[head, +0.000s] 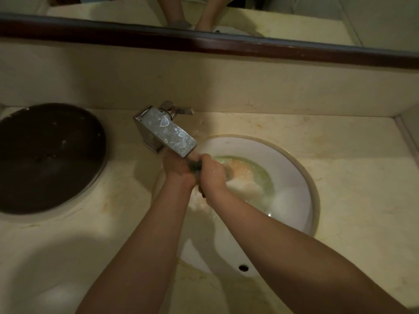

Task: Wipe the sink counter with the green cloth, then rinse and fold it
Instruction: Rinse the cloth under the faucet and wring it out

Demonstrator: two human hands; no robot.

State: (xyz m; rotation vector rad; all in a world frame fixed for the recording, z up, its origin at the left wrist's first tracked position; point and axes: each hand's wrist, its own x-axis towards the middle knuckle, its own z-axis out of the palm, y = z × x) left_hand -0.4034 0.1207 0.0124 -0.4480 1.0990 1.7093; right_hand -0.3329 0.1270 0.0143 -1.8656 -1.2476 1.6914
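Head: cream marble counter (351,177), white sink (292,175)

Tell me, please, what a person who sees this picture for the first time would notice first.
The eye goes first to the middle, where the left hand and the right hand grip the green cloth between them, just under the water-spotted chrome faucet and over the white sink. Next comes the large dark round tray on the counter at the left.
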